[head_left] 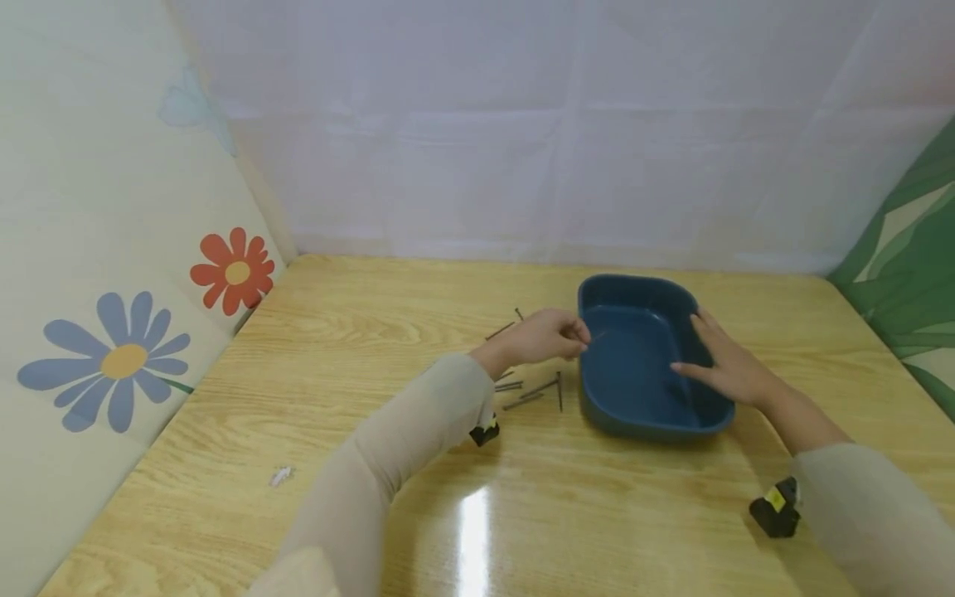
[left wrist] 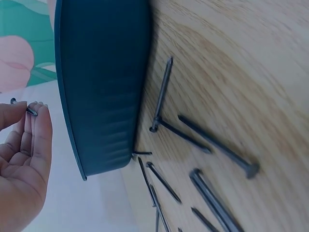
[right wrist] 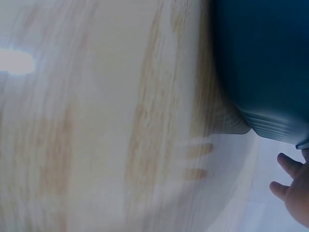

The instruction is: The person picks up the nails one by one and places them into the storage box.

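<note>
My left hand (head_left: 543, 336) pinches a nail (left wrist: 32, 111) by the container (head_left: 627, 369), near the table's (head_left: 403, 294) far edge; a slack grip (it's slim) could drop it outside. My right hand (head_left: 734, 369) has fingers apart.

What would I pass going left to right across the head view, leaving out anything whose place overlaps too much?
Blue printed flower → red printed flower → small white scrap → left hand → blue basin → right hand → green printed leaves.
</note>
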